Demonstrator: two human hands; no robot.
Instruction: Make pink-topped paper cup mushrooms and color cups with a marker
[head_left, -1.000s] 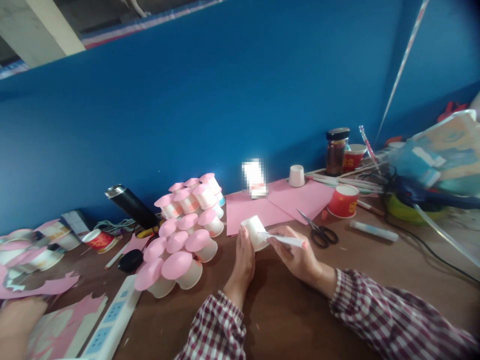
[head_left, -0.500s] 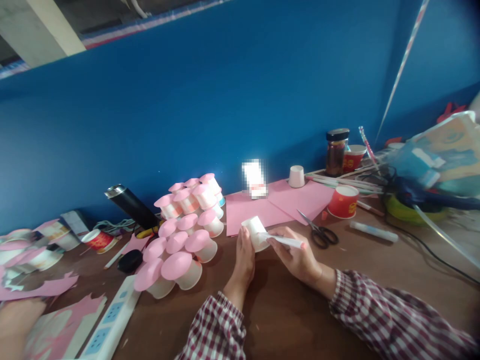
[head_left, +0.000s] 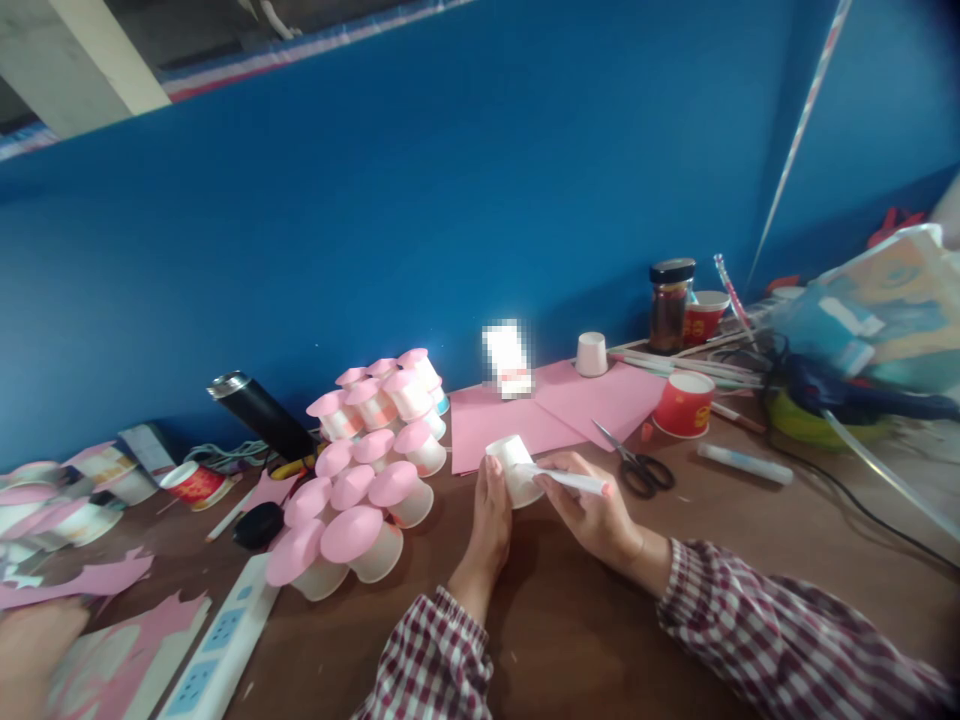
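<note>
A white paper cup [head_left: 517,462] is tilted in front of me, held by my left hand [head_left: 493,515], whose fingers wrap its left side. My right hand [head_left: 592,515] grips a white marker pen [head_left: 574,481] with a reddish end, its tip against or very close to the cup's side. Whether there is a mark on the cup is too small to tell. Pink paper sheets [head_left: 495,430] lie just behind the cup. Scissors [head_left: 641,470] with black handles rest to the right of my right hand.
Several cups with pink paper cone tops [head_left: 352,530] stand to the left. Beyond them are a power strip [head_left: 217,640], a black flask [head_left: 259,415] and another person's hand [head_left: 37,640]. A red paper tub [head_left: 684,403], a capped marker [head_left: 745,464] and a dark jar [head_left: 671,305] are at right.
Hardly anything differs. The cup and my left hand have shifted very slightly, and the marker stays at the cup's side. The view has moved a little.
</note>
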